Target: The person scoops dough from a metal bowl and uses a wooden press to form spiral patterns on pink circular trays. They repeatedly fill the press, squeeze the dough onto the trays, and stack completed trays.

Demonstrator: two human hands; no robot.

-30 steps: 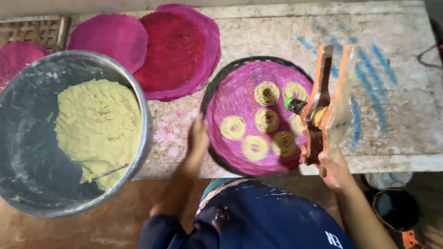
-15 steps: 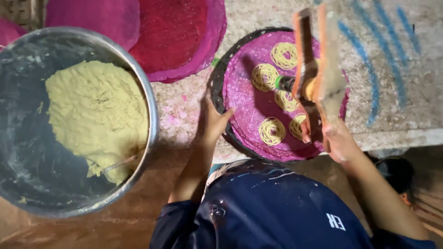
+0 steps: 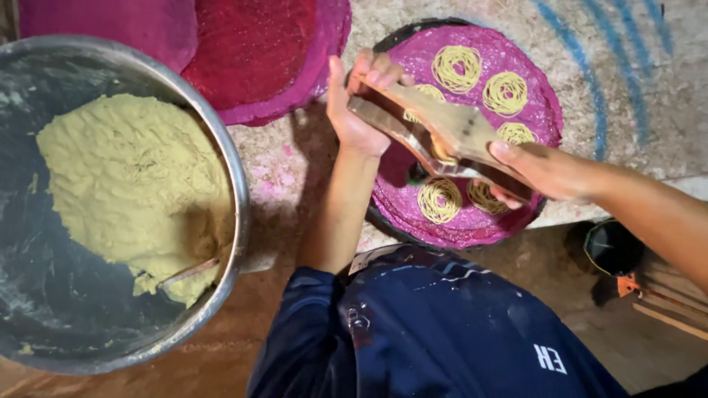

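Left hand: the left hand (image 3: 359, 110) is now closing around the far end of the wooden press (image 3: 442, 136), fingers curled over its top; a second ago it was lying flat on the near rim of the tray, so it has come up off the tray to join the tool.

Right hand: the right hand (image 3: 542, 171) is staying clamped on the near end of the press, fingers wrapped under the handles and thumb on top.

Press: it is now being held almost level across the tray, where earlier it was standing upright at the tray's right side in the right hand alone. It is hanging above the coils, not resting on them as far as the view shows.

Tray: the round woven tray (image 3: 472, 221), pink with a dark rim, is sitting on the pale mat directly under both hands.

Coils: several yellow noodle coils (image 3: 457, 68) are lying apart from one another on the tray; some are partly hidden under the press.

What the change suggests: with both hands squeezing the handles, the person is probably pressing out another coil rather than just carrying the tool.

Dough: the yellow dough (image 3: 125, 191) is sitting in the large metal bowl (image 3: 237, 184) to the left, untouched by either hand.

Nearby: spare red and magenta mats (image 3: 251, 51) are lying beyond the bowl.
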